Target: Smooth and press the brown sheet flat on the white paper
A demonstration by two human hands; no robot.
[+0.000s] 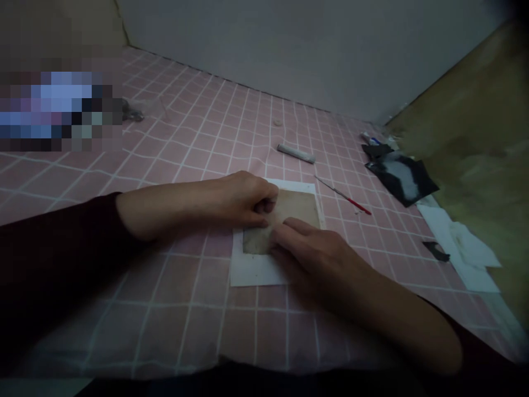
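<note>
A greyish-beige square sheet lies on a white paper in front of me. My left hand rests over the paper's left part, fingers curled in and thumb pointing right. From the right, my right hand reaches over the sheet with its fingers pressed together near the middle. Both hands are closed, and their fingertips sit close to each other. Whatever may be between the fingers is too small or hidden to tell.
Beyond the paper lie a grey cylindrical stick, a thin tool with a red handle and a small round piece. To the right are a black pouch, a dark scrap and white tissue. A pink checked cloth covers the table.
</note>
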